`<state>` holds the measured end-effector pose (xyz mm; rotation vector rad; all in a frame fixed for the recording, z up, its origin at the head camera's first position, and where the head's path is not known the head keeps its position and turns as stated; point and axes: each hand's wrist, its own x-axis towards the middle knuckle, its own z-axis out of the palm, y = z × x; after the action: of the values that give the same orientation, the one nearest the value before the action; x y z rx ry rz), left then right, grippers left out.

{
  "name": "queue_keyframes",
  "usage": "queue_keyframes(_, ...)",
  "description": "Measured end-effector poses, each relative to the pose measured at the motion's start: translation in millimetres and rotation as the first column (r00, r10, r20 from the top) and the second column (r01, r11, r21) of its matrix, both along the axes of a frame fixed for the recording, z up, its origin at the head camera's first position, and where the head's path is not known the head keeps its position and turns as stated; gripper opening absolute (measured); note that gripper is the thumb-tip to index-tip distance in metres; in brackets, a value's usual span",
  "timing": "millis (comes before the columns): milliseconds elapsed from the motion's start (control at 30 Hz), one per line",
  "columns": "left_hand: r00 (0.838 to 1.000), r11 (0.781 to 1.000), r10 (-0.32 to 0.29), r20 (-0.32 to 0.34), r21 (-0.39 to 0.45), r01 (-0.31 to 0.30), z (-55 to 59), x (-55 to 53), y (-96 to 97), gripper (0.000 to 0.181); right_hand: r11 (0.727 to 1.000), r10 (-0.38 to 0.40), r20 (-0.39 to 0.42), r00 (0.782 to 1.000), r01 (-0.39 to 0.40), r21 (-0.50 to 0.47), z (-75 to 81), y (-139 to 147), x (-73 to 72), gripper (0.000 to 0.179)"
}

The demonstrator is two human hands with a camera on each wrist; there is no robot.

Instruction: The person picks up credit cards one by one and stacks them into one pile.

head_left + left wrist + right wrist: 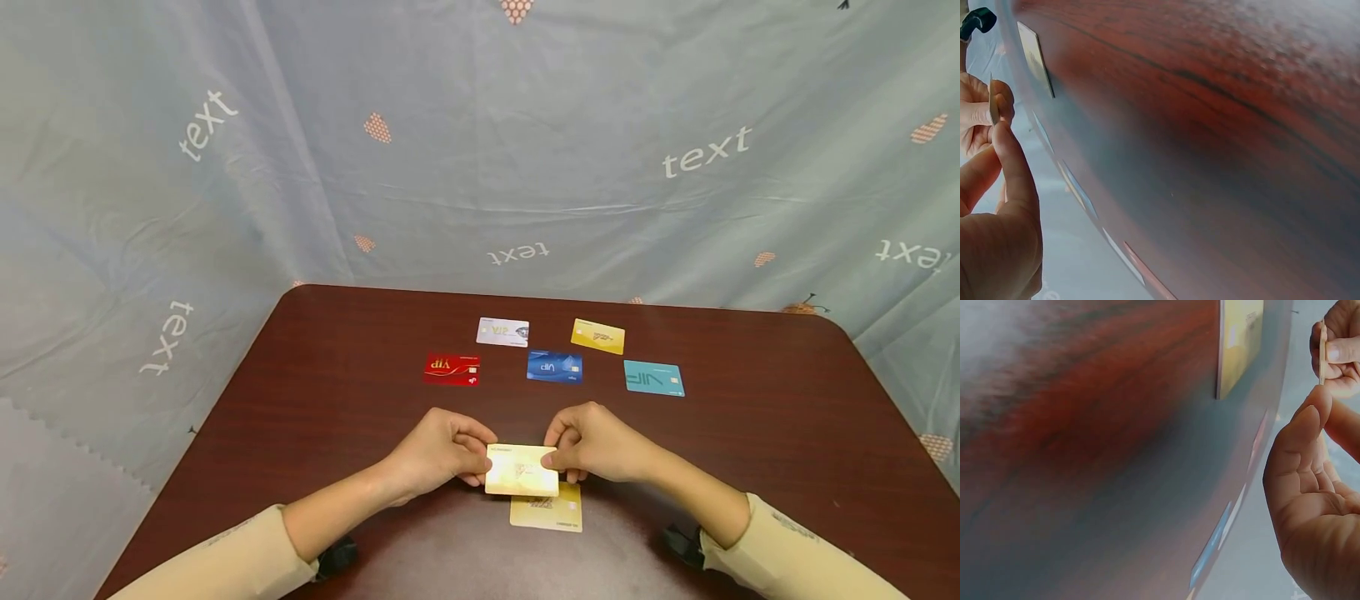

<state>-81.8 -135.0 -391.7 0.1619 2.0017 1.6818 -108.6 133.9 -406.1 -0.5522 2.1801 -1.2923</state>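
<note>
Both hands hold one pale gold card above the table, its printed face toward the head camera. My left hand pinches the left end between thumb and fingers. At the other end, my right hand pinches the upper right corner, thumb on the face. From the left wrist the held card appears edge-on, a thin upright strip between the fingertips. A second gold card lies on the table just below it in the head view, its upper part covered by the held one.
Farther back on the dark wooden table lie a red card, a white card, a blue card, a yellow card and a teal card. A grey-blue patterned cloth hangs behind the table.
</note>
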Motion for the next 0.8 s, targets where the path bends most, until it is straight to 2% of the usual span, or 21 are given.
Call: queue_keyframes(800,0.997,0.997,-0.077,0.012,0.004,0.077,-10.4,5.7,22.8,0.029,0.999,-0.024,0.045,0.999,0.026,-0.041,-7.0,24,17.1,0.016)
